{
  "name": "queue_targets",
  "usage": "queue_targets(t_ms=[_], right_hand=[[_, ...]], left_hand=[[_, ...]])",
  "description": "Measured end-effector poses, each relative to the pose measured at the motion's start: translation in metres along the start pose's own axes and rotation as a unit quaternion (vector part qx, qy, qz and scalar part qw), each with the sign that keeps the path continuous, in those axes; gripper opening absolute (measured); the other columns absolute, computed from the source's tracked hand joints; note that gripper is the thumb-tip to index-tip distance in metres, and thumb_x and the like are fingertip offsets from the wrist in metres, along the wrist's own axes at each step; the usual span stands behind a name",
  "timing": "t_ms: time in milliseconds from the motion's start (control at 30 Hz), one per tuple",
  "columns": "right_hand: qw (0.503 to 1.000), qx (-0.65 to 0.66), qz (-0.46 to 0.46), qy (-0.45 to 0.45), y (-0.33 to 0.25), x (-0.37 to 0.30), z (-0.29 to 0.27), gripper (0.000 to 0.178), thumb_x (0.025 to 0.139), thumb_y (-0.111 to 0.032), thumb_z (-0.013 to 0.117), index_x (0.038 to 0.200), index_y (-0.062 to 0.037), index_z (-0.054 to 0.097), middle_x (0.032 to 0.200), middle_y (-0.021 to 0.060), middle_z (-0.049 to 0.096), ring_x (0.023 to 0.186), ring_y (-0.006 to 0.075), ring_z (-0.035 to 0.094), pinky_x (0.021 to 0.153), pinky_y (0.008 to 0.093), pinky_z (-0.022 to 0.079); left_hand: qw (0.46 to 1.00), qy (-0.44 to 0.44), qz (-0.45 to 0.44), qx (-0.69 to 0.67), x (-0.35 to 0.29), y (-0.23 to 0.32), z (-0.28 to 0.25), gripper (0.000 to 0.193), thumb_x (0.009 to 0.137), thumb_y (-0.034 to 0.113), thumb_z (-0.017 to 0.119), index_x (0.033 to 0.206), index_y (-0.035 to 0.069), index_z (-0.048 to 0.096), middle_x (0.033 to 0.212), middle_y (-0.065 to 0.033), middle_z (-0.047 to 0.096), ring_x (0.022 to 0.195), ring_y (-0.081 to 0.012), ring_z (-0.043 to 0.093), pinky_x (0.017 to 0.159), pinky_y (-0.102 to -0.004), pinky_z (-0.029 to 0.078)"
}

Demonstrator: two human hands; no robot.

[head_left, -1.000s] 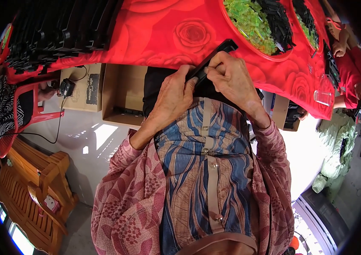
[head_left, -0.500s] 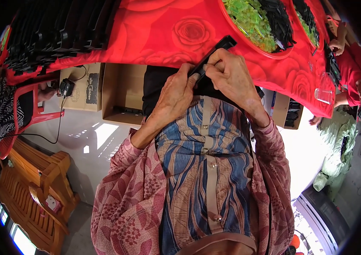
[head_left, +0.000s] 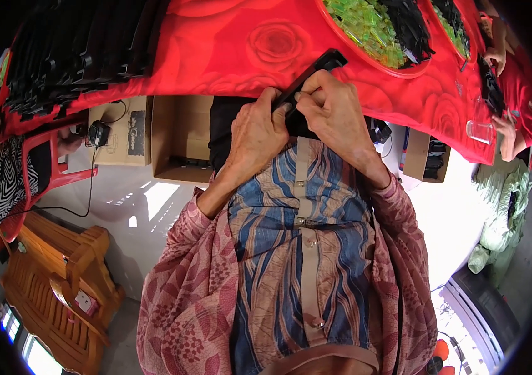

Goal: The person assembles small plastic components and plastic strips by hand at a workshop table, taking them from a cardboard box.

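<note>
A long, narrow black plastic part (head_left: 328,60) slants across the front edge of the red table, its wider end up and to the right. My left hand (head_left: 258,128) is closed round its lower end, thumb along the side. Against the middle of the same part, my right hand (head_left: 334,107) is closed with thumb and forefinger pinched together. Whether a small piece sits in that pinch is hidden by the fingers.
A red rose-patterned cloth (head_left: 234,47) covers the table. Black parts (head_left: 91,56) are stacked at left. At right, a round red tray (head_left: 403,74) holds yellow-green and black pieces. An open cardboard box (head_left: 178,137) stands below. Another person (head_left: 519,106) sits at far right.
Both hands stay on the black part, with only a slight shift of the fingers. The view has tilted a little. At far right, the other person's arms have moved.
</note>
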State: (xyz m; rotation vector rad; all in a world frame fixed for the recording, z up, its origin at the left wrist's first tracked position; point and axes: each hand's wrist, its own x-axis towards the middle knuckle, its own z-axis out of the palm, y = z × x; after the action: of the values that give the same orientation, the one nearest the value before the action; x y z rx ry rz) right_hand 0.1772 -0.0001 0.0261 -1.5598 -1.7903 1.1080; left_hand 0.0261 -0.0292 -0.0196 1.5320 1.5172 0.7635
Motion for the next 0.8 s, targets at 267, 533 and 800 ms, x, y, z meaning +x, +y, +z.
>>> queue_targets(t_ms=[267,533,800], right_hand=[[0.993,-0.105,-0.052,0.032,0.001,-0.001,-0.004,0.012,0.082,-0.008,0.060,0.083,0.0040,0.058,0.063,0.0210,0.061,0.059,0.0393,0.061,0.055,0.0461,0.047],[1.000,-0.013,-0.005,0.006,0.007,-0.005,-0.007,0.013,0.083,-0.007,0.059,0.088,0.0048,0.062,0.061,0.0196,0.060,0.054,0.0342,0.059,0.054,0.0405,0.045],[0.998,0.046,0.050,0.000,0.000,-0.005,-0.004,0.010,0.083,-0.003,0.061,0.084,0.0068,0.061,0.060,0.0154,0.062,0.050,0.0196,0.059,0.049,0.0345,0.043]], left_hand=[[0.998,-0.020,-0.006,-0.054,0.000,-0.001,0.000,0.016,0.088,0.009,0.053,0.100,-0.002,0.055,0.073,-0.0281,0.059,0.076,-0.0470,0.060,0.066,-0.0517,0.044],[0.999,-0.029,0.007,-0.040,-0.006,-0.004,0.001,0.020,0.091,0.009,0.052,0.106,-0.005,0.051,0.077,-0.0290,0.059,0.078,-0.0465,0.060,0.068,-0.0517,0.043],[0.998,-0.031,0.038,-0.047,-0.005,-0.005,0.003,0.022,0.091,0.008,0.051,0.104,-0.009,0.050,0.076,-0.0313,0.059,0.078,-0.0469,0.060,0.069,-0.0510,0.045]])
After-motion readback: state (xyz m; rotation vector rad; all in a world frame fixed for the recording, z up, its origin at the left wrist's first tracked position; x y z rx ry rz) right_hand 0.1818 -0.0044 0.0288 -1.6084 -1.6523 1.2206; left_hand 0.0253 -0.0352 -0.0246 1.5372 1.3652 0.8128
